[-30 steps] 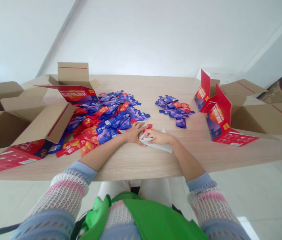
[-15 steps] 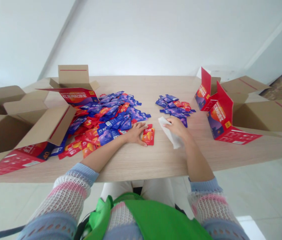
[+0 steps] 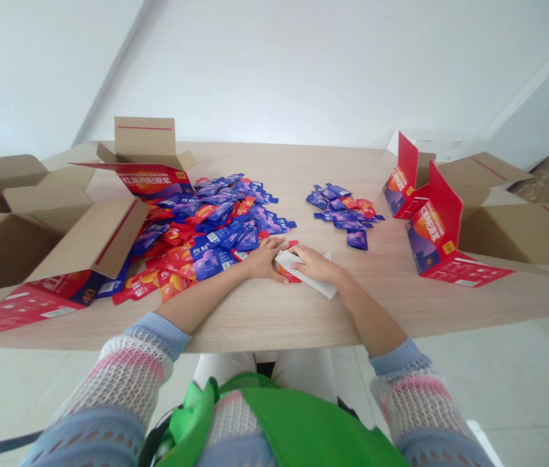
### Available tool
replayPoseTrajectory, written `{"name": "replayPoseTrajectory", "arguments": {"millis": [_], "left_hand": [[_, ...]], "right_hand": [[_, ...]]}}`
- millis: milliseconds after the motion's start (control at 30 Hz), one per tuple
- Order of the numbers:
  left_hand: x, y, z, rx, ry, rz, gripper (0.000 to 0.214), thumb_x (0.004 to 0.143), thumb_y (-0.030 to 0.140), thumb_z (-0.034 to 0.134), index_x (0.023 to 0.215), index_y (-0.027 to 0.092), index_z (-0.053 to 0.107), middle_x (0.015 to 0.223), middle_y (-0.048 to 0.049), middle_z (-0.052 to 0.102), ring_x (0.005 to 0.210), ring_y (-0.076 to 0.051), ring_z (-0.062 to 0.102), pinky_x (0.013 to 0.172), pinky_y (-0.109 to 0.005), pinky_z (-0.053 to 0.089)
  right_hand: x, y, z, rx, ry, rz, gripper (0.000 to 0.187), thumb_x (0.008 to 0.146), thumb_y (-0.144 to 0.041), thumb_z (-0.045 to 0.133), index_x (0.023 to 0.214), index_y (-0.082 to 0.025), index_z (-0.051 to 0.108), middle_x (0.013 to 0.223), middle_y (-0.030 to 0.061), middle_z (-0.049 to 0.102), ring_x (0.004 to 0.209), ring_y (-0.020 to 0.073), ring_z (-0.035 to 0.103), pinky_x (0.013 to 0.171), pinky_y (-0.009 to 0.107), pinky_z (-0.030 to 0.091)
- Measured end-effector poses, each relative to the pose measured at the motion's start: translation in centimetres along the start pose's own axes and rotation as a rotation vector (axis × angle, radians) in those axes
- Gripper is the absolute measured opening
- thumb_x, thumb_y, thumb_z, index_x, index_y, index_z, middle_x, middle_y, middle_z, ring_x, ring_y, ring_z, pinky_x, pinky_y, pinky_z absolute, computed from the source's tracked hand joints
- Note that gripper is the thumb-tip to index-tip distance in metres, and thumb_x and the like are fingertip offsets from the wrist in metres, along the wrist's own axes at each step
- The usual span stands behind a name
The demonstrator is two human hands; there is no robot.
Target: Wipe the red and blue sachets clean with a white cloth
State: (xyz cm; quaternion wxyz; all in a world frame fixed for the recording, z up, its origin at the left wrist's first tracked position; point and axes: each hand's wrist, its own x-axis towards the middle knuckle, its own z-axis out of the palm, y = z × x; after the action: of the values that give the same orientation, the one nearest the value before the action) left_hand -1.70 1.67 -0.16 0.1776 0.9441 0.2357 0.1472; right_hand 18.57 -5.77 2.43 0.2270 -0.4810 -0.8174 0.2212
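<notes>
My left hand (image 3: 263,257) lies on the table at the near edge of a big heap of blue and red sachets (image 3: 206,227), its fingers resting on a red sachet (image 3: 284,271). My right hand (image 3: 314,264) presses a white cloth (image 3: 323,285) down over that same sachet, fingers curled on the cloth. The two hands almost touch. A smaller pile of sachets (image 3: 342,209) lies farther off to the right.
The wooden table (image 3: 274,311) carries open brown cartons with red printed flaps on the left (image 3: 60,240) and right (image 3: 512,227), and a red printed box (image 3: 430,227) stands at right. A green bag (image 3: 293,421) sits in my lap.
Half a second ago my right hand was out to the right with the cloth, beside the small pile. It has come back left and laid the cloth on the red sachet by my left hand.
</notes>
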Motion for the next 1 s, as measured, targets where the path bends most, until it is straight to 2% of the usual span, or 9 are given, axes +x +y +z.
{"name": "replayPoseTrajectory", "arguments": {"millis": [200, 300, 367, 467, 533, 600, 700, 800, 1000], "left_hand": [[-0.1, 0.0, 0.2, -0.001, 0.024, 0.016, 0.116, 0.045, 0.068, 0.077, 0.144, 0.023, 0.035, 0.147, -0.0139, 0.033, 0.134, -0.036, 0.026, 0.11, -0.053, 0.021], [0.0, -0.1, 0.2, -0.007, 0.018, 0.005, 0.115, 0.046, 0.068, 0.077, 0.143, 0.022, 0.036, 0.147, -0.0147, 0.033, 0.134, -0.037, 0.025, 0.11, -0.053, 0.02], [0.0, -0.1, 0.2, -0.019, 0.014, -0.004, 0.116, 0.045, 0.068, 0.077, 0.143, 0.022, 0.036, 0.147, -0.0154, 0.032, 0.135, -0.038, 0.024, 0.109, -0.054, 0.021], [-0.1, 0.0, 0.0, -0.035, 0.006, -0.02, 0.117, 0.045, 0.069, 0.077, 0.144, 0.024, 0.035, 0.147, -0.0153, 0.031, 0.134, -0.039, 0.024, 0.108, -0.054, 0.023], [-0.1, 0.1, -0.1, -0.038, 0.0, -0.019, 0.117, 0.045, 0.069, 0.077, 0.144, 0.024, 0.034, 0.147, -0.0153, 0.031, 0.134, -0.039, 0.025, 0.108, -0.055, 0.024], [-0.1, 0.1, -0.1, -0.036, -0.003, -0.013, 0.116, 0.046, 0.069, 0.076, 0.144, 0.024, 0.034, 0.147, -0.0154, 0.031, 0.134, -0.039, 0.025, 0.108, -0.055, 0.023], [0.0, 0.1, 0.0, -0.038, -0.002, -0.013, 0.115, 0.046, 0.069, 0.076, 0.143, 0.024, 0.036, 0.147, -0.0151, 0.031, 0.135, -0.038, 0.024, 0.108, -0.055, 0.023], [0.0, 0.1, 0.1, -0.037, 0.007, -0.012, 0.115, 0.045, 0.07, 0.076, 0.142, 0.021, 0.038, 0.147, -0.0157, 0.032, 0.136, -0.037, 0.023, 0.11, -0.054, 0.021], [0.0, 0.2, 0.2, -0.037, 0.004, -0.05, 0.117, 0.044, 0.072, 0.075, 0.141, 0.017, 0.039, 0.147, -0.017, 0.033, 0.137, -0.037, 0.022, 0.111, -0.051, 0.02]], "right_hand": [[-0.9, -0.7, -1.3, 0.067, -0.385, 0.001, 0.012, 0.076, -0.019, 0.062, 0.087, -0.014, 0.064, 0.082, 0.0017, 0.064, 0.073, 0.0155, 0.055, 0.067, 0.025, 0.041], [-1.8, -0.2, -2.6, 0.009, -0.489, 0.075, 0.006, 0.072, -0.018, 0.064, 0.076, -0.014, 0.065, 0.072, -0.0007, 0.063, 0.065, 0.0143, 0.053, 0.061, 0.023, 0.039], [-2.3, 0.6, -3.8, -0.072, -0.375, 0.146, 0.005, 0.072, -0.017, 0.063, 0.075, -0.014, 0.066, 0.074, 0.0012, 0.065, 0.068, 0.0156, 0.055, 0.064, 0.023, 0.039], [-2.4, 1.9, -5.2, -0.183, 0.017, 0.221, 0.009, 0.077, -0.019, 0.06, 0.08, -0.014, 0.068, 0.088, 0.0067, 0.066, 0.081, 0.0196, 0.056, 0.075, 0.027, 0.041], [-2.0, 2.4, -5.2, -0.221, 0.251, 0.232, 0.013, 0.082, -0.022, 0.057, 0.085, -0.015, 0.068, 0.097, 0.0092, 0.065, 0.09, 0.022, 0.055, 0.082, 0.031, 0.04], [-1.3, 2.3, -4.2, -0.247, 0.363, 0.223, 0.018, 0.085, -0.023, 0.056, 0.095, -0.016, 0.069, 0.103, 0.0102, 0.063, 0.097, 0.0232, 0.053, 0.089, 0.035, 0.039], [-0.4, 1.6, -1.4, -0.286, 0.288, 0.169, 0.028, 0.084, -0.023, 0.058, 0.112, -0.02, 0.066, 0.11, 0.0097, 0.061, 0.104, 0.0236, 0.049, 0.094, 0.037, 0.037], [-0.1, 0.8, 0.7, -0.324, 0.183, 0.117, 0.031, 0.082, -0.016, 0.059, 0.111, -0.023, 0.067, 0.114, 0.0092, 0.057, 0.108, 0.0237, 0.046, 0.096, 0.037, 0.037], [-0.4, 0.0, -0.1, -0.184, -0.052, -0.097, 0.03, 0.08, -0.005, 0.051, 0.099, -0.017, 0.071, 0.103, 0.0087, 0.061, 0.104, 0.0219, 0.05, 0.094, 0.036, 0.038]]}}
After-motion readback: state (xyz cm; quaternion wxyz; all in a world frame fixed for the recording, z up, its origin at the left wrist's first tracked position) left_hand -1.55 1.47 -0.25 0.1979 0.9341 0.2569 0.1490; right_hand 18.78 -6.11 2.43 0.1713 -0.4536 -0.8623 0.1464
